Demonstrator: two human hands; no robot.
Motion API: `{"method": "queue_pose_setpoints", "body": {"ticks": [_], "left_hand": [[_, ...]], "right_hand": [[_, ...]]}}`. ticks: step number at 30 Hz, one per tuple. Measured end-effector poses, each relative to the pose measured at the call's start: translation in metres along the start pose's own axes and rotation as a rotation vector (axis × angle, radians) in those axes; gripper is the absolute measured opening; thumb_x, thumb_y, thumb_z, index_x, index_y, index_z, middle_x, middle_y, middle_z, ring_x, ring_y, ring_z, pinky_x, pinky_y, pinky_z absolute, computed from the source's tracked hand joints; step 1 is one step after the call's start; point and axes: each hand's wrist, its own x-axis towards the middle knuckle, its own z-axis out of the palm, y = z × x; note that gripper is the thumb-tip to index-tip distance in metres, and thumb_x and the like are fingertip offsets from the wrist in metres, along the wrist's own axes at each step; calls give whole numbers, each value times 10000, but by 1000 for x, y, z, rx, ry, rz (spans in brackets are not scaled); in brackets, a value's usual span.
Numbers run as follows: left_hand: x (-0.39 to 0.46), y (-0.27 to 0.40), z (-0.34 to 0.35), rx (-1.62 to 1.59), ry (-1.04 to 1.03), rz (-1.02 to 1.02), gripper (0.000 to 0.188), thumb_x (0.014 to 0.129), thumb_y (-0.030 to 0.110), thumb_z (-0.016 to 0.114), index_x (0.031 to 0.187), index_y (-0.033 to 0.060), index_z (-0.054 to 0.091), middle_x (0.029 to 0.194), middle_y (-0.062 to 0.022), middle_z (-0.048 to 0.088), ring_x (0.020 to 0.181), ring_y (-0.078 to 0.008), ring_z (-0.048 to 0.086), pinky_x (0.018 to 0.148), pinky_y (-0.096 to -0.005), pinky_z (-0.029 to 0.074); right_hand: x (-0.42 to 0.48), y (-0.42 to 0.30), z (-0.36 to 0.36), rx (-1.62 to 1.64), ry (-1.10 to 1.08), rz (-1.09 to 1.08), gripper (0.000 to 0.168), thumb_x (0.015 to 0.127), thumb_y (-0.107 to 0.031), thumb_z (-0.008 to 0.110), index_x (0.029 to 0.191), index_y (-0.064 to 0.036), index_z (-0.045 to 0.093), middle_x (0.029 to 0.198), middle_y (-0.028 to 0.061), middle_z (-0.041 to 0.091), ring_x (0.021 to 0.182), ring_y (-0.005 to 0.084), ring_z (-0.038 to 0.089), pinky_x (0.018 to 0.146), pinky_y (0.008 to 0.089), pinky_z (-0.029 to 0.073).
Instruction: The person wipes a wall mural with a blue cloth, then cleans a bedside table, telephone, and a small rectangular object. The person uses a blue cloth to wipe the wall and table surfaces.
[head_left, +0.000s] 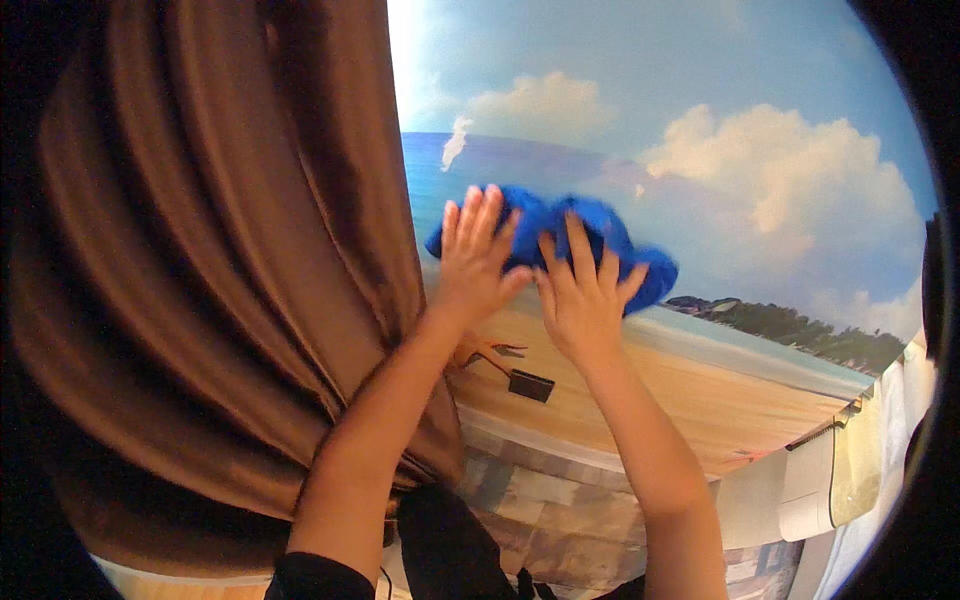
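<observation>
A bunched blue cloth (604, 221) lies against a wall covering printed with a beach scene (750, 375). My left hand (478, 266) presses flat on the cloth's left part, its fingers pointing up. On the middle and right part rests my right hand (585, 300), with its fingers spread over the fabric. Both arms are stretched out, and the hands are close side by side. The cloth and the right fingertips look slightly blurred. My palms hide part of the cloth.
A brown curtain (247, 262) hangs in folds on the left, close to my left forearm. Below the beach print is a brick-patterned wall surface (555, 487). Pale sheet-like items (810, 472) stand at the lower right. Dark clothing (450, 540) shows at the bottom.
</observation>
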Motion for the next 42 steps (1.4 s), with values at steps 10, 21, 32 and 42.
{"method": "queue_pose_setpoints", "body": {"ticks": [10,21,32,42], "left_hand": [[-25,-87,-23,57,9,-127,682,869,386,590,1430,59,380,1567,-265,105,1443,-481,71,1149,-609,35],[-87,-103,-8,-110,29,-148,606,897,290,564,1430,65,381,1568,-278,74,1437,-506,58,1140,-616,89],[-136,-134,-17,-40,-121,-322,589,880,275,604,1359,-31,446,1573,-276,47,1450,-474,40,1163,-582,72],[-201,-84,-6,-196,-226,-282,508,877,272,631,1240,-52,484,1555,-328,62,1381,-532,183,1111,-592,196]], "right_hand": [[40,-74,52,83,63,-115,319,833,-257,609,1147,-262,661,1491,-51,403,1295,281,402,1002,746,169],[3,-101,76,205,-75,-106,279,852,-256,601,1122,-225,665,1512,-47,377,1333,262,380,1029,734,150],[-22,-142,117,128,-184,-187,317,864,-240,576,1176,-240,634,1464,-58,429,1321,266,386,1026,744,147],[-111,-115,131,206,-401,-262,387,843,-228,563,1223,-231,633,1407,-50,490,1224,189,462,1103,597,238]]}}
